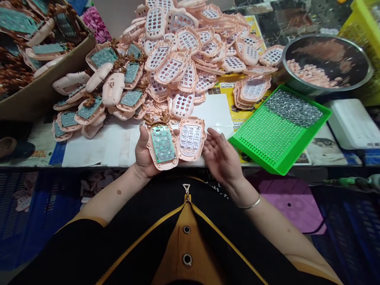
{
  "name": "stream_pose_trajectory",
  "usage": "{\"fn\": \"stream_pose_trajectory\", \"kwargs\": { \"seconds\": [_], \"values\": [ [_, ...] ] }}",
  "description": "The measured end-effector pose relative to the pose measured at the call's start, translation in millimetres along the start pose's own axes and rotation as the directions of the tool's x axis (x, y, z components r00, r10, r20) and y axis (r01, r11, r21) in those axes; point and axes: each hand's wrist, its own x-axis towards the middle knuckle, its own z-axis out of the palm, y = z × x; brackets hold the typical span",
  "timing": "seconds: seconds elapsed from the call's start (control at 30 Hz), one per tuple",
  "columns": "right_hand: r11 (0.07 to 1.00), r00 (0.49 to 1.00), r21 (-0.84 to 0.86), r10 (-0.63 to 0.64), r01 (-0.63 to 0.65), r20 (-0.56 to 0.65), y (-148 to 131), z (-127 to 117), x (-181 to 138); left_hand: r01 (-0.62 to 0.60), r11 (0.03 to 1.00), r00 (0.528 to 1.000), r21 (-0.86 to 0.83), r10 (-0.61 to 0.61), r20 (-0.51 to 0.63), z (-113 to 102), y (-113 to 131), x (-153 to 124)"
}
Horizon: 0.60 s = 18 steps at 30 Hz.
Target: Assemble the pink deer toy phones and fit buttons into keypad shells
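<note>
My left hand [145, 152] is wrapped round a pink toy phone half [163, 146] with a green circuit board inside and brown antlers on top. Against its right edge sits a second half, a pink front shell [191, 138] with a pale keypad seated in it. A fingertip of my left hand shows between the two halves. My right hand [222, 158] is open, palm partly up, its fingers beside the front shell's right edge; whether they touch it I cannot tell. Both halves are held just above the table's front edge.
Behind lies a big heap of pink shells [172, 67]. Shells with boards [102, 57] lie left, near a filled cardboard box [59, 79]. At right are a green perforated tray [267, 136] of screws, a steel bowl [323, 85] of small pink parts and a white box [353, 122].
</note>
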Motion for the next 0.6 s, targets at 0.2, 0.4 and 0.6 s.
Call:
{"fn": "stream_pose_trajectory", "kwargs": {
  "seconds": [0.2,0.4,0.6],
  "values": [
    [0.953,0.951,-0.233,-0.125,0.195,0.283,-8.9,14.7,-6.0,0.082,0.997,0.995,0.013,-0.083,0.051,10.0,-3.3,-8.0],
    [0.975,0.926,-0.175,-0.067,0.140,0.370,3.6,14.1,-8.7,0.161,0.986,0.985,0.043,-0.164,0.058,8.7,2.6,-14.3],
    [1.000,0.916,0.010,0.012,-0.018,0.401,8.5,18.0,-10.0,0.186,0.982,0.979,0.034,-0.189,0.078,5.0,1.9,-13.8]
  ]
}}
